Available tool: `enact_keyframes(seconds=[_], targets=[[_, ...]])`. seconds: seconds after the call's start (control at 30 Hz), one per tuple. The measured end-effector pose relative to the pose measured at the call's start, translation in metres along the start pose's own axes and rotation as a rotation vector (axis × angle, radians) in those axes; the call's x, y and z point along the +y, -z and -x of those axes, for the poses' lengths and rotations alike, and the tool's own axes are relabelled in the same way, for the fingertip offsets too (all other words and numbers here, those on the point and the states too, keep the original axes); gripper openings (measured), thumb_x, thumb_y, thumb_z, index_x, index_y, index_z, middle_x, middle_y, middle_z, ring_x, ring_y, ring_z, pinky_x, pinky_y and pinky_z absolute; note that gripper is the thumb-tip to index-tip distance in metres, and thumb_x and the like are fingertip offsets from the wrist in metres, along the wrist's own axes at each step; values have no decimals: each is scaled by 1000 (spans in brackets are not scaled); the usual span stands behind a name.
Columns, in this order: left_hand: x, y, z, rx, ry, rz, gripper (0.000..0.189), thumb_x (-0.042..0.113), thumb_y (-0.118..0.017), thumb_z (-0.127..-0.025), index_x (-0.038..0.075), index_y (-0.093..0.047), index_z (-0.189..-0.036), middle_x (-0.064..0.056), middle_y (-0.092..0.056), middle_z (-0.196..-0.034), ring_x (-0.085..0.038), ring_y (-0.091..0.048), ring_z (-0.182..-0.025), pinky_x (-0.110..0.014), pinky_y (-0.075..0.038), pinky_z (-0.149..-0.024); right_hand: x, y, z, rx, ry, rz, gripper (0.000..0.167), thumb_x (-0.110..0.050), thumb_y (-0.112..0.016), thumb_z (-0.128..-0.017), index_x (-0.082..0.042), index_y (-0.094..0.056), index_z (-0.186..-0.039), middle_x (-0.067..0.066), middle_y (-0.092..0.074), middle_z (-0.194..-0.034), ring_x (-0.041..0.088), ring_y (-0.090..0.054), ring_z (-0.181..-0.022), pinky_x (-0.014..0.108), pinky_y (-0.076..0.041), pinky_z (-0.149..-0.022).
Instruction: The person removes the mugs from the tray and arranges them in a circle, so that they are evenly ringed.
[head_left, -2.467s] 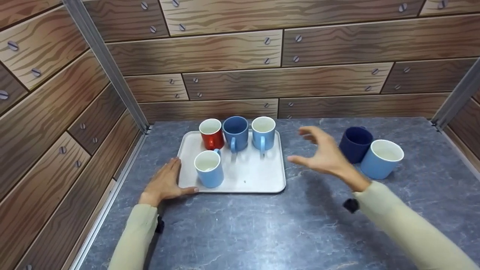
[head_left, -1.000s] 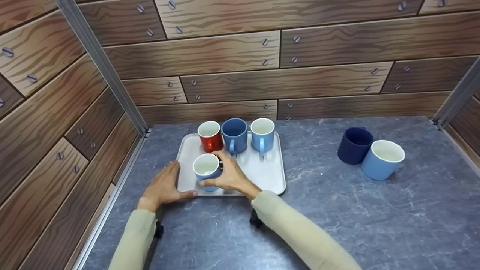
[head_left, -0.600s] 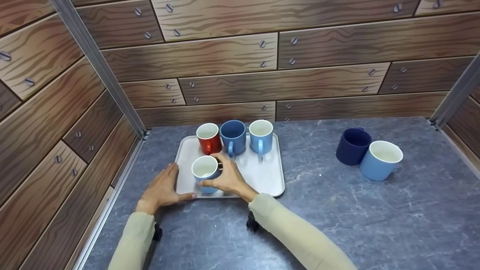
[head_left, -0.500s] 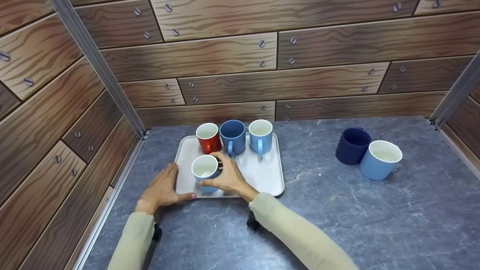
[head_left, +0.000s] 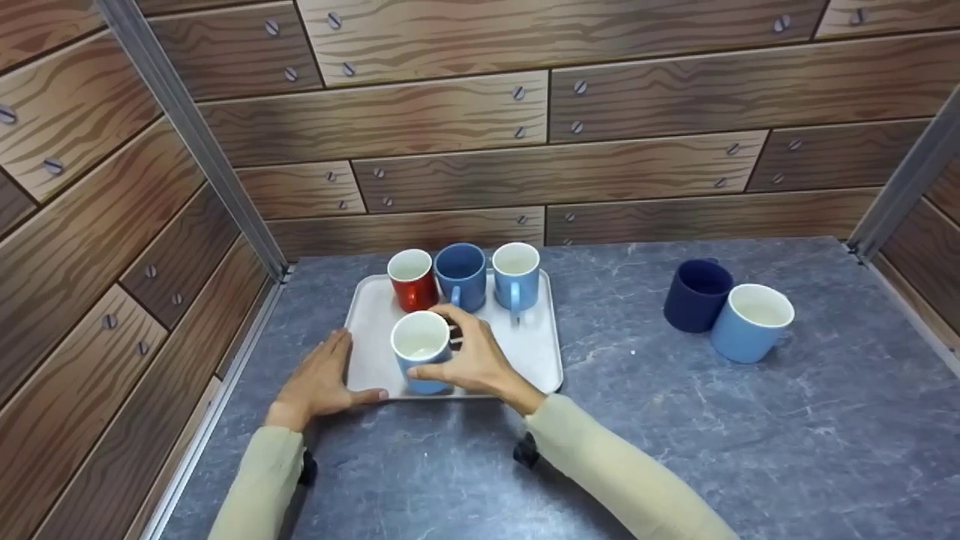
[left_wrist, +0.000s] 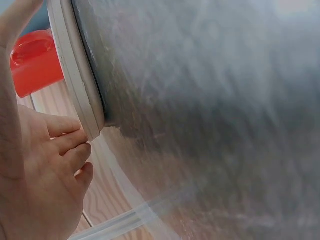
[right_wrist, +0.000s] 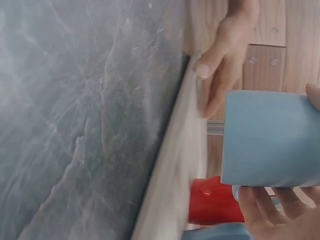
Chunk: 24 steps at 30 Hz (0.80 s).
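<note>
My right hand (head_left: 480, 361) grips a light blue mug with a white inside (head_left: 427, 386), thumb on the near side and fingers on the far side. In the right wrist view a gap shows between the mug's base (right_wrist: 237, 140) and the white tray (head_left: 521, 360). My left hand (head_left: 319, 381) rests at the tray's left front corner, fingers along the left side and thumb at the front rim. Along the tray's back stand a red mug (head_left: 415, 295), a medium blue mug (head_left: 471, 289) and another light blue mug (head_left: 528, 289).
To the right on the grey marbled table (head_left: 600, 450) stand a navy mug (head_left: 694, 304) and a light blue mug (head_left: 750, 330), side by side. Wood-patterned walls (head_left: 450, 112) close off the back and sides.
My right hand came in from the right, took hold of the front mug and has just raised it slightly, shifting it right. My left hand has stayed at the tray's corner.
</note>
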<state>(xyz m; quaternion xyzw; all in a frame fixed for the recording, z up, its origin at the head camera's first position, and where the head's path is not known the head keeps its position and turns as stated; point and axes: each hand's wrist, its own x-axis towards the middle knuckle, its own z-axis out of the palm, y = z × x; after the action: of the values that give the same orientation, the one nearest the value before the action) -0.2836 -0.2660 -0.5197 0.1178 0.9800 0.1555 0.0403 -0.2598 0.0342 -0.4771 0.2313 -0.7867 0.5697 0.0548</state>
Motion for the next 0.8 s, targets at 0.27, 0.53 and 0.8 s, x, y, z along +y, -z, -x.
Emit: enact_keyframes(seconds=[0.27, 0.53, 0.8], targets=[[-2, -2, 1, 5, -9, -1, 139, 85, -77, -71, -4, -28, -166, -29, -28, -172, -50, -27, -160, -64, -25, -131, -9, 26, 20, 13, 58, 4, 80, -32, -103, -64, -12, -67, -133, 2, -75, -117, 17, -70, -100, 41, -61, -89], [-4, 3, 1, -1, -27, -21, 141, 87, -75, -71, -7, -29, -165, -31, -29, -171, -50, -28, -159, -63, -25, -131, -8, 60, 41, 52, 66, 50, 82, -34, -104, -62, -12, -68, -133, 2, -76, -116, 18, -72, -98, 38, -63, -86], [2, 6, -2, -12, -27, -20, 141, 87, -76, -71, -7, -28, -165, -31, -28, -171, -50, -26, -160, -63, -23, -132, -1, 101, 71, 114, 43, 78, 84, -32, -104, -62, -13, -68, -135, 4, -75, -118, 22, -72, -97, 32, -63, -84]])
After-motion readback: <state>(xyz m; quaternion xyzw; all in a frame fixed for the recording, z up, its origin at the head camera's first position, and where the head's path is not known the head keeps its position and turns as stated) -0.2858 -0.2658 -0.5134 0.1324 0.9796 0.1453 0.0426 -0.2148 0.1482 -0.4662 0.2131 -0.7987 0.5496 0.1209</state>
